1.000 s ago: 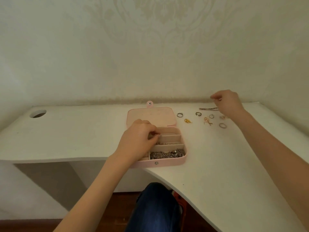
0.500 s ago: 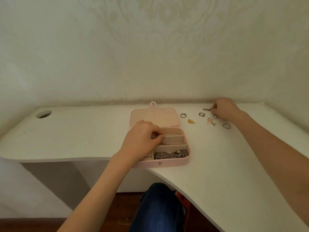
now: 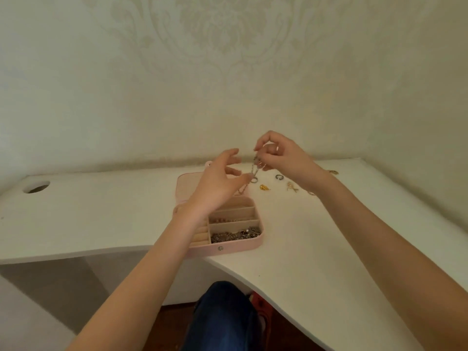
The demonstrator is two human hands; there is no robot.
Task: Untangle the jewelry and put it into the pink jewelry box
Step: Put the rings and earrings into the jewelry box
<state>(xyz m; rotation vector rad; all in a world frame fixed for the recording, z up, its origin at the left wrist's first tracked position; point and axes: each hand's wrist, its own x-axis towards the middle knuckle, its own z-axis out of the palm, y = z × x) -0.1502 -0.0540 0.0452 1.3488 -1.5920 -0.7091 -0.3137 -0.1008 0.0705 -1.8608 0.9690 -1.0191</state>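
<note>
Now right hand (image 3: 283, 158) pinches thin metal chain (image 3: 254, 168); left hand (image 3: 217, 188) spread, perhaps touching it.

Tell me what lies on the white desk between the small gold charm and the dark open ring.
Nothing: in the head view the white desk is bare between the small gold charm and the dark open ring.

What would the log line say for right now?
right hand: pinches chain | left hand: open, reaching chain | pink jewelry box: open
</note>
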